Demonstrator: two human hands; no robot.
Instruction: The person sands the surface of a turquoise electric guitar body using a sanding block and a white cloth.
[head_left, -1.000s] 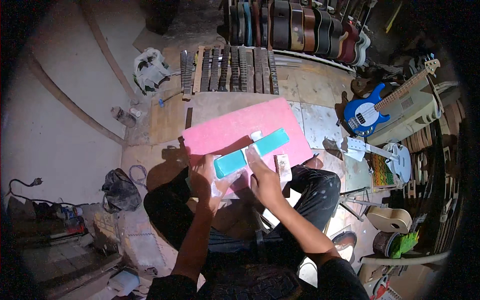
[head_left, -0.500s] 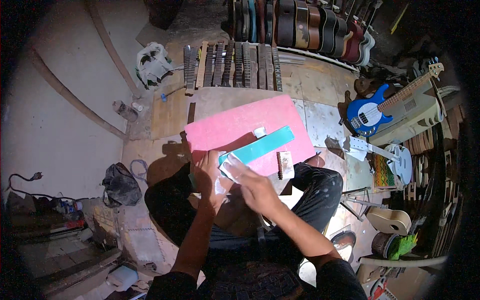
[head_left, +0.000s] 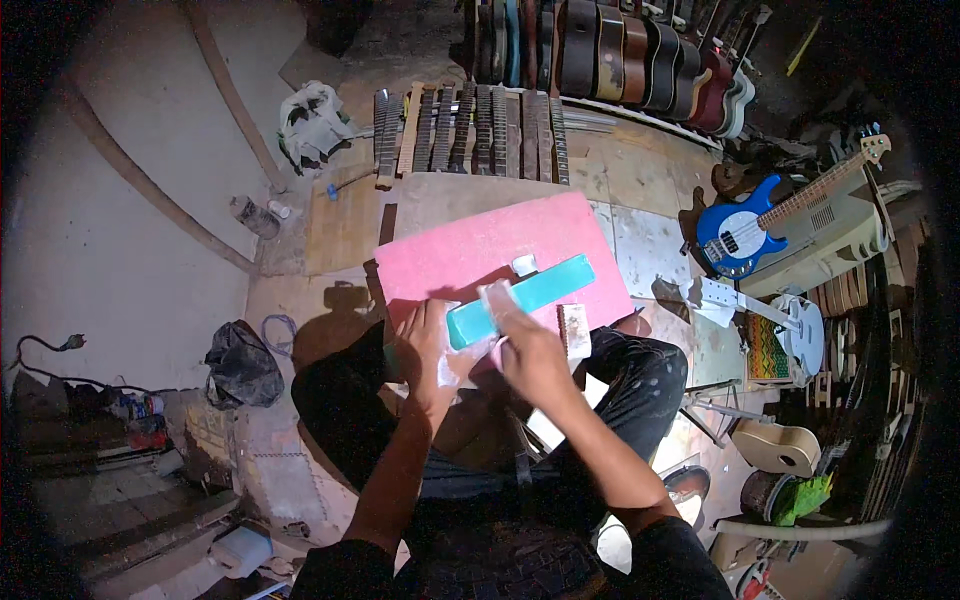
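Note:
A long, flat teal bar (head_left: pixel 552 288) lies slantwise over a pink board (head_left: pixel 440 255) across my lap. My left hand (head_left: pixel 424 345) grips the bar's near-left end, with whitish powder on the thumb side. Between the fingers of my right hand (head_left: pixel 537 360) is a thin white cloth-like piece (head_left: pixel 497 297), folded over the bar and pressed against it near its middle. A small white lump (head_left: pixel 524 264) sits on the board just beyond the bar. By the board's right near edge rests a small white block (head_left: pixel 574 331) with a brown ridged side.
Several fretted guitar necks (head_left: pixel 482 130) lie in a row beyond the board. Guitar bodies (head_left: pixel 620 50) stand behind them. To the right are a blue bass guitar (head_left: pixel 735 235) and a pale guitar (head_left: pixel 797 325). A black bag (head_left: pixel 243 365) lies left, near the wall.
My right hand has slid the white piece up and right along the bar, uncovering its near-left end. The left hand stays at that end.

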